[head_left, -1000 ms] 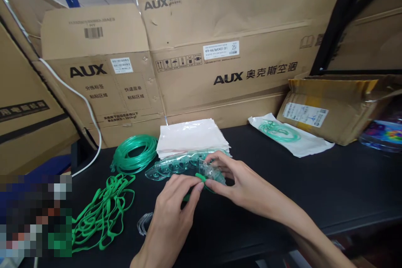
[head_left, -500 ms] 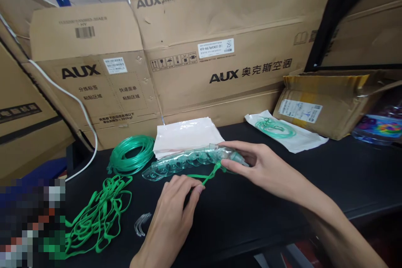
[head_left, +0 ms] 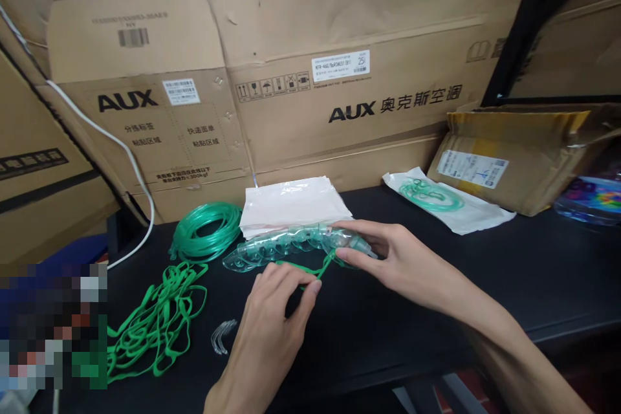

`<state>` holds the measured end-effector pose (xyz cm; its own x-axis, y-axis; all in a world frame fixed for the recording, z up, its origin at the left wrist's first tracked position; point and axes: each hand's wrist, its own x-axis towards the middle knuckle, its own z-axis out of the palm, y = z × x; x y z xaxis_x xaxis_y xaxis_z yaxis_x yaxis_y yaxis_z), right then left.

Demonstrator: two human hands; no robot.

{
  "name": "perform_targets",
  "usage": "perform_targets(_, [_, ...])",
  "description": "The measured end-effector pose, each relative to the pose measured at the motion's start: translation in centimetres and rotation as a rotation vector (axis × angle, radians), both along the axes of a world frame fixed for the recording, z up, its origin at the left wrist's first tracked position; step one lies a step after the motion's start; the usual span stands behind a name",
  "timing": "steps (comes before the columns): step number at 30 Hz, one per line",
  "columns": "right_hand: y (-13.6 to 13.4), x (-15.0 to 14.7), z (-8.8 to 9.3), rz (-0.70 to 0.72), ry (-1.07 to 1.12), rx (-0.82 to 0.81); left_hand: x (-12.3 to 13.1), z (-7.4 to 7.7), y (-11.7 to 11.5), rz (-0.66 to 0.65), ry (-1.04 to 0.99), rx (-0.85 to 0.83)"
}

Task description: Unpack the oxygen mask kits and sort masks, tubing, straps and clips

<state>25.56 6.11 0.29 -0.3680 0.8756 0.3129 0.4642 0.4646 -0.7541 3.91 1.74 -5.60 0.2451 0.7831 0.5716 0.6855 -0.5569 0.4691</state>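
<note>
A row of nested clear green oxygen masks lies across the black table. My right hand is closed around the mask at the row's right end, thumb in front and fingers behind. From that mask a green elastic strap runs down to my left hand. My left thumb and fingers pinch the strap just in front of the row. Left of that hand lies a tangle of green straps. A few small clear curved strips rest beside my left wrist.
A coil of green tubing sits behind the loose straps. White pouches are stacked behind the masks. A pouch with thin green tubing lies at the right, near an open carton. Large cardboard boxes wall the back.
The view has shifted slightly. My left hand still pinches the strap and my right hand still holds the end mask; the strap between them looks slightly slacker.
</note>
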Motion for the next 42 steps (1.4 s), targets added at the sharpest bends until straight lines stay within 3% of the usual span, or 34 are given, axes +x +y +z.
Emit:
perform_targets(7, [0.3, 1.9, 1.4, -0.153, 0.061, -0.075, -0.8, -0.8, 0.5, 0.013, 0.056, -0.141])
perform_targets(13, [-0.2, 1.7, 1.4, 0.066, 0.0, -0.212, -0.4, -0.5, 0.5, 0.093, -0.071, -0.069])
perform_targets(20, [-0.4, -0.2, 0.5, 0.291, 0.063, -0.338, 0.1, -0.2, 0.3, -0.052, -0.139, -0.011])
perform_targets(26, [0.3, 0.8, 0.3, 0.139, 0.136, -0.281, 0.0, -0.3, 0.3, -0.082, -0.09, 0.008])
perform_targets(31, [0.4, 0.9, 0.4, 0.119, 0.194, -0.32, -0.1, -0.3, 0.1, -0.062, -0.013, -0.003])
perform_targets(36, [-0.2, 0.3, 0.5, 0.159, 0.142, -0.342, 0.1, 0.1, -0.2, 0.106, -0.059, -0.106])
perform_targets(42, [-0.8, -0.6, 0.3, 0.243, 0.118, -0.368, 0.4, 0.0, -0.1, 0.034, -0.112, -0.104])
